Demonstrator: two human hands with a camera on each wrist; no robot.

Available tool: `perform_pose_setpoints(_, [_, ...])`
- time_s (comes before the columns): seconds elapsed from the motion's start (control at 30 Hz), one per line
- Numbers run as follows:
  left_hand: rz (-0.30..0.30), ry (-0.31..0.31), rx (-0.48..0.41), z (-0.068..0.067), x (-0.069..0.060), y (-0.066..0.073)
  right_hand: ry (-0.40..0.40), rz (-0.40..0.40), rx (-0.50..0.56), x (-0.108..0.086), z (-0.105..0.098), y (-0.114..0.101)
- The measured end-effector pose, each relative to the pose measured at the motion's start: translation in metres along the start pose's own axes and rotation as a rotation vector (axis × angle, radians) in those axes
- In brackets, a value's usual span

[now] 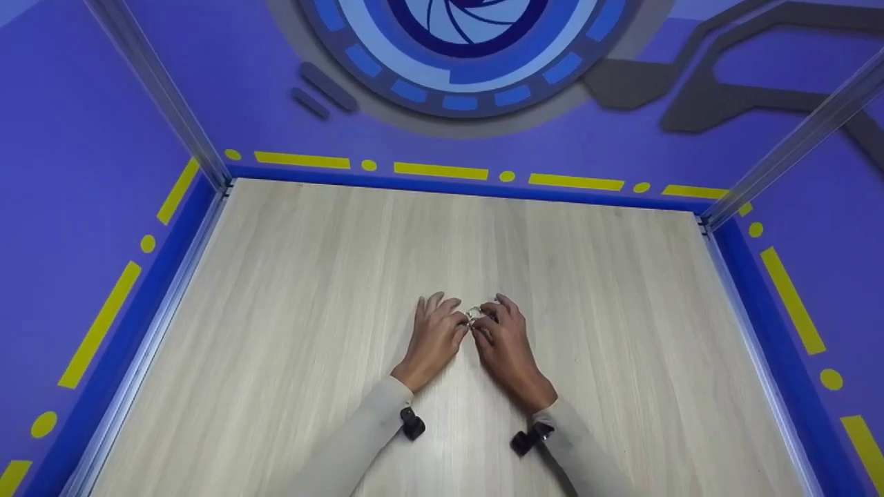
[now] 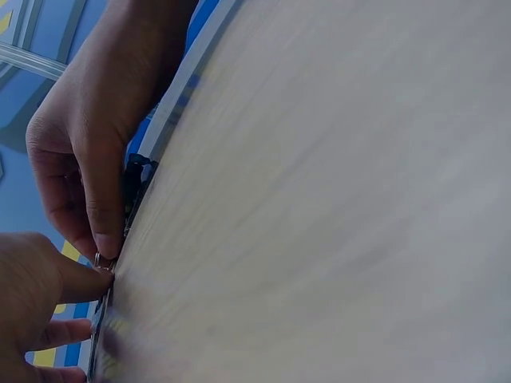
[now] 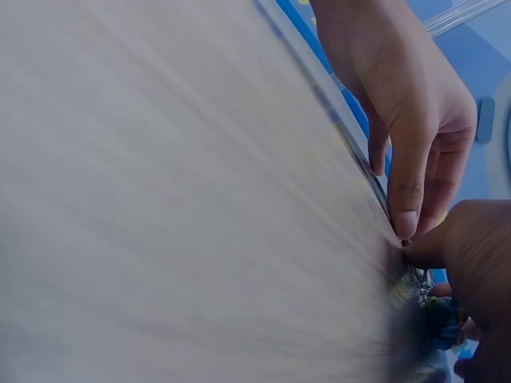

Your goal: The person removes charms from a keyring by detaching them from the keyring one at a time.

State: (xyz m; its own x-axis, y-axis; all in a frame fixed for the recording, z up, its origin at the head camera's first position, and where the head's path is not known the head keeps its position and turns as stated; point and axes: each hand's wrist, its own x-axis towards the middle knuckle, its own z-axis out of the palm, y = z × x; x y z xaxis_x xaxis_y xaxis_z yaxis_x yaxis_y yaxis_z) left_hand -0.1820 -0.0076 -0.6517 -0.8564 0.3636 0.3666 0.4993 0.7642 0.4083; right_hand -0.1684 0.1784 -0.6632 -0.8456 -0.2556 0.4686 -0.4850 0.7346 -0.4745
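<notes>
A small silvery metal ring (image 1: 474, 314) is pinched between the left hand (image 1: 434, 336) and right hand (image 1: 505, 339), close to the table (image 1: 587, 276). Beside it, under the right hand, hang a short silvery chain (image 3: 423, 281) and a dark blue charm (image 3: 444, 325), greenish on top.

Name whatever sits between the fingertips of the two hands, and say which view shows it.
A small shiny metal piece, pinched by the left hand and the right hand; the head view shows it.
</notes>
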Motion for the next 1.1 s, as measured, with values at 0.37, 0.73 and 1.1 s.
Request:
perform_pose_setpoints(0.37, [0.008, 0.014, 0.003, 0.000, 0.001, -0.001, 0.031, -0.011, 0.052, 0.001, -0.003, -0.002])
perform_pose_setpoints(0.73, [-0.004, -0.020, -0.042, -0.009, -0.003, 0.003, 0.028, 0.005, 0.086, 0.001, -0.010, -0.004])
perform_pose_setpoints(1.1, [0.017, 0.059, -0.254, -0.017, -0.002, 0.004, 0.063, 0.064, 0.139, 0.003, -0.026, -0.010])
